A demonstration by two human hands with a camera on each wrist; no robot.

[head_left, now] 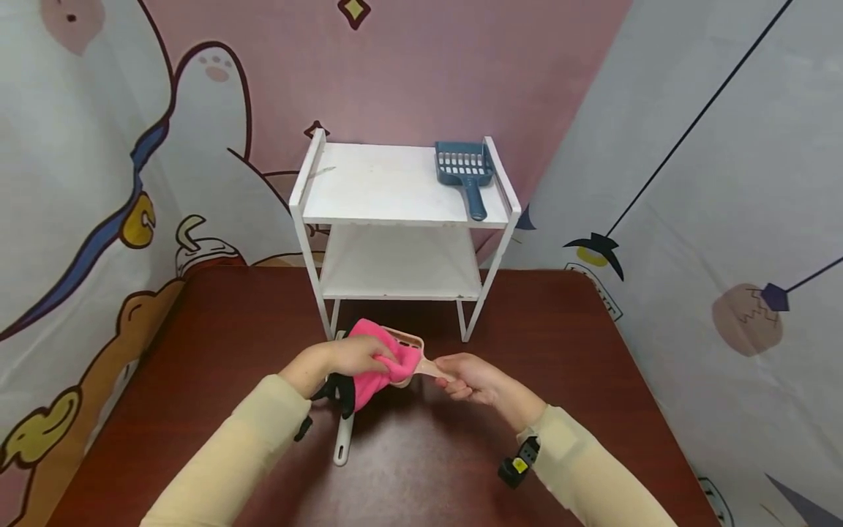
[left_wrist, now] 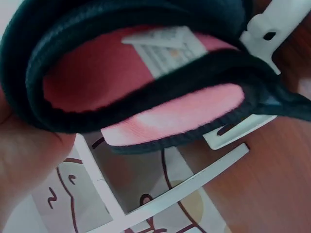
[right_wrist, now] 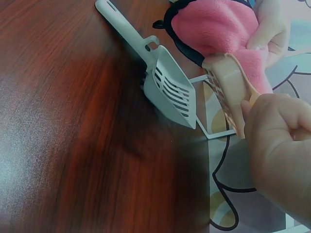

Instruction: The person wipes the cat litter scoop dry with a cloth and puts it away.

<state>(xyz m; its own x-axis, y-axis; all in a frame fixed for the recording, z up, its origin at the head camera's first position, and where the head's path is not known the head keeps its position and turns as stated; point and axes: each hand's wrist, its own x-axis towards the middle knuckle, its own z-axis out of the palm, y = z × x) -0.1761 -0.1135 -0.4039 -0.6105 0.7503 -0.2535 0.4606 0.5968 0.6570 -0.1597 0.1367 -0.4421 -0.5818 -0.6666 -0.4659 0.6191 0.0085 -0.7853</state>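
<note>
My left hand [head_left: 352, 356] holds a pink fleece cloth [head_left: 366, 386] with black trim against a beige slotted litter scoop [head_left: 410, 339]. The cloth overlaps part of the scoop's pan. In the left wrist view the black-edged cloth [left_wrist: 175, 119] bulges open and a white label [left_wrist: 170, 51] shows inside it. My right hand [head_left: 477, 377] grips the beige scoop by its handle, which the fingers partly cover. Beneath the cloth, a pale grey litter scoop [right_wrist: 167, 90] lies on the table, its handle pointing toward me.
A white two-tier shelf [head_left: 378, 187] stands at the back of the dark red-brown table [head_left: 224, 322]. On its top tier, at the right, lies a blue litter scoop [head_left: 466, 172]. Cartoon-printed sheets [head_left: 428, 66] hang behind and at the sides.
</note>
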